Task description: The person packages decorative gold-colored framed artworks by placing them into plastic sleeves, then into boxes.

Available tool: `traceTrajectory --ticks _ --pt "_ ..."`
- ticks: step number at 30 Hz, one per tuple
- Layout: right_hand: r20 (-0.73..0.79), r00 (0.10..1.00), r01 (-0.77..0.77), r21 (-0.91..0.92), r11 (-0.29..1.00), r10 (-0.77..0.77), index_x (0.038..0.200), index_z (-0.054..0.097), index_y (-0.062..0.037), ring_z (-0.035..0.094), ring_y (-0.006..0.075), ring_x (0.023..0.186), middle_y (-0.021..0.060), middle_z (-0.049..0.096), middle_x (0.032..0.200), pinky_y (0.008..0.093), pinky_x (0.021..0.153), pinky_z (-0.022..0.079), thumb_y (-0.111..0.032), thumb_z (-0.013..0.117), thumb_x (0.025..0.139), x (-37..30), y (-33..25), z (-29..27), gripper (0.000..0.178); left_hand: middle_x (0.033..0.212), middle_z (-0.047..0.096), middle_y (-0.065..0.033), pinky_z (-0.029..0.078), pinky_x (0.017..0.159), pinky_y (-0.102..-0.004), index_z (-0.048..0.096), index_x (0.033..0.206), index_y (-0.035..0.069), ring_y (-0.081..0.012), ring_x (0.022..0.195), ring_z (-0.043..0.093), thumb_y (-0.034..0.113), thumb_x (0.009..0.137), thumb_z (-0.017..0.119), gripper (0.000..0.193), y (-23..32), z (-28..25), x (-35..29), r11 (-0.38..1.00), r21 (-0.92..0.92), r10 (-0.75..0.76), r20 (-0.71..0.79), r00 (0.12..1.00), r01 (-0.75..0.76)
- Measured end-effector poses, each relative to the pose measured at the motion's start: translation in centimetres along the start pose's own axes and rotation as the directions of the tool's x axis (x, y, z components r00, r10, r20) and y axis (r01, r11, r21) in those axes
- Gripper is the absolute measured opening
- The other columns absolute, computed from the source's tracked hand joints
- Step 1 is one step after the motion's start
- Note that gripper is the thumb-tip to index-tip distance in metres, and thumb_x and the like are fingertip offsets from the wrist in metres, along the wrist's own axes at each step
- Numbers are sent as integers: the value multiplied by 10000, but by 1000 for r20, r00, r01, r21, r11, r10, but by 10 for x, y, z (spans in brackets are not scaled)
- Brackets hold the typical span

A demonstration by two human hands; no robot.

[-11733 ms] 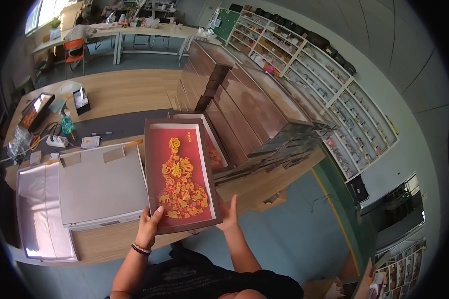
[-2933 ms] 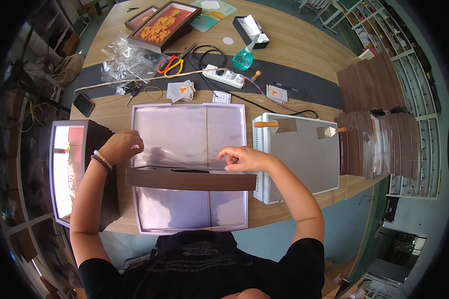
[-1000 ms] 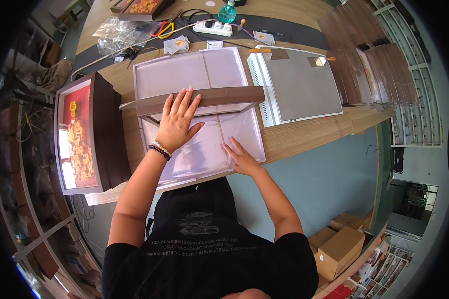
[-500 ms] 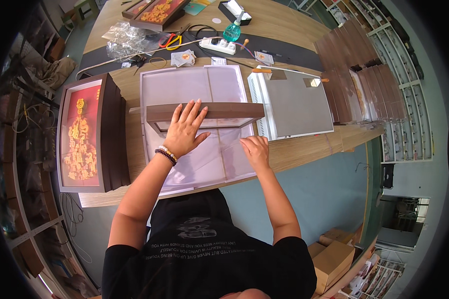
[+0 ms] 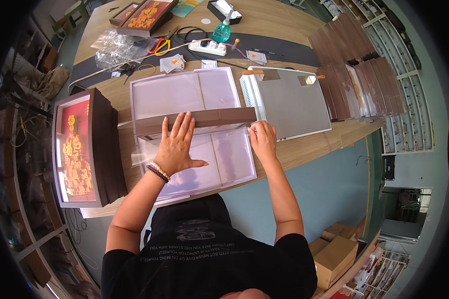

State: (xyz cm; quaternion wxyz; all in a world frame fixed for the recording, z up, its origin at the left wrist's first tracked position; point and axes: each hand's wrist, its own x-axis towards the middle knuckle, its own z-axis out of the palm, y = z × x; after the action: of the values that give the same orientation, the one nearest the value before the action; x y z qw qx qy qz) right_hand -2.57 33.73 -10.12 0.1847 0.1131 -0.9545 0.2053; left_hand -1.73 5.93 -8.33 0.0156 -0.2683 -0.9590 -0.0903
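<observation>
A brown picture frame stands on its edge across a pale lilac padded sheet on the table. My left hand lies on the frame's upper side, fingers stretched and spread, thumb pointing right. Around the frame is clear plastic film, whose loose edges stick out at the left. Close to the frame's right end, my right hand is closed in a pinch on the film's edge. The fingertips partly hide what they grip.
Stacked brown frames with a red and gold picture stand at left. A grey-topped machine adjoins the sheet at right, with more brown frames beyond. Behind lie scissors, crumpled plastic, a power strip and a green bottle.
My right hand has closed into a pinch and moved slightly up and right. My left hand has slid a little down and left, still on the frame. The view has shifted slightly.
</observation>
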Motion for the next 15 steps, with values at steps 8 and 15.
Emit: traceTrajectory --ticks 8,15 --pt "136 987 83 36 996 -87 937 535 -87 527 249 811 71 523 817 371 775 381 -64 604 773 5 -1 -7 179 1463 231 -118 189 1088 -467 277 1388 31 -243 1351 224 162 855 463 580 -5 24 0 956 293 16 -37 999 -4" --pt "239 967 96 -3 995 -92 799 580 -117 493 213 832 29 479 833 366 774 356 -146 732 674 12 -36 -5 199 1459 252 -99 206 1084 -453 284 1389 41 -225 1343 249 118 852 435 562 -6 20 1 984 180 10 -27 1000 -5"
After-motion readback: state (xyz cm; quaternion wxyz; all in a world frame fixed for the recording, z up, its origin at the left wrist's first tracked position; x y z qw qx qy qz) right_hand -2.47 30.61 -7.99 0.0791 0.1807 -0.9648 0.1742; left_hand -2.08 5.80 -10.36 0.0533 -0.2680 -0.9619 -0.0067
